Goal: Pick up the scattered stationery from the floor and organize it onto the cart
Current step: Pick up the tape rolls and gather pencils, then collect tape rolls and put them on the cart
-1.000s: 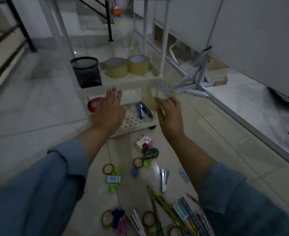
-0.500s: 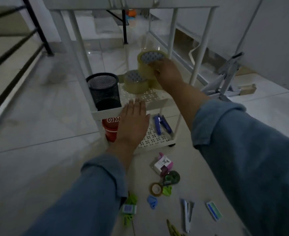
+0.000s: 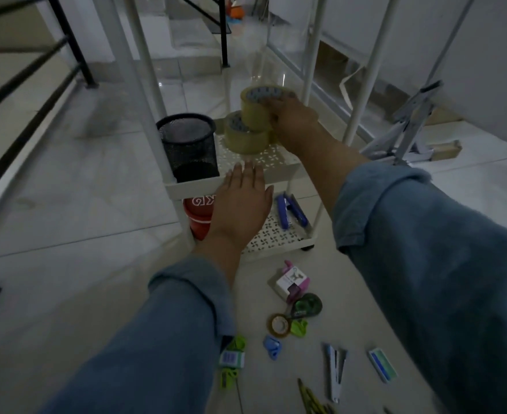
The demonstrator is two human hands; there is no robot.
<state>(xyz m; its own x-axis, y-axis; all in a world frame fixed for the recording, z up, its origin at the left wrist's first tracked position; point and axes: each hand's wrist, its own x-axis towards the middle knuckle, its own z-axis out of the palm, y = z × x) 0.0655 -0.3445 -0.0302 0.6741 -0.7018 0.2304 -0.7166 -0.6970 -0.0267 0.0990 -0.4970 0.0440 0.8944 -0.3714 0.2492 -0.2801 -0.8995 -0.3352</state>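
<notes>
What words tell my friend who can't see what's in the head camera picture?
A person's right hand holds a tape roll over a second roll on a white cart shelf, beside a black mesh cup. The left hand is open by the shelf's front edge; stationery litters the floor.

The room was dim. Pale glossy tiles covered the floor (image 3: 67, 204). A black railing (image 3: 77, 55) ran along the left, steps (image 3: 192, 34) rose behind, and a folded white stand (image 3: 410, 124) leaned near the right wall (image 3: 500, 55).

pencils (image 3: 313, 403) run off the bottom edge, and the left hand (image 3: 240, 204) hides part of the red cup (image 3: 199, 218).
</notes>
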